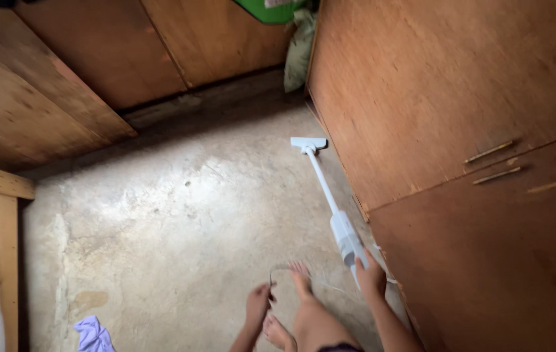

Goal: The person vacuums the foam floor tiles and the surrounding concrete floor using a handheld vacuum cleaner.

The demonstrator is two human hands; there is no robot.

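My right hand (370, 277) grips the handle of a white stick vacuum (346, 238). Its thin tube runs away from me to a flat white floor head (308, 143), which rests on the concrete floor (180, 221) against the base of the plywood wall on the right. My left hand (257, 304) hangs low beside my bare feet (300, 277), fingers loosely curled, close to a thin white cord that loops across the floor. Whether it pinches the cord I cannot make out.
Plywood walls (447, 98) close in the right and far sides. A wooden post (1, 215) with pale fabric stands at the left edge. A purple cloth (92, 334) lies on the floor near left. A greenish bag (299, 45) sits in the far corner.
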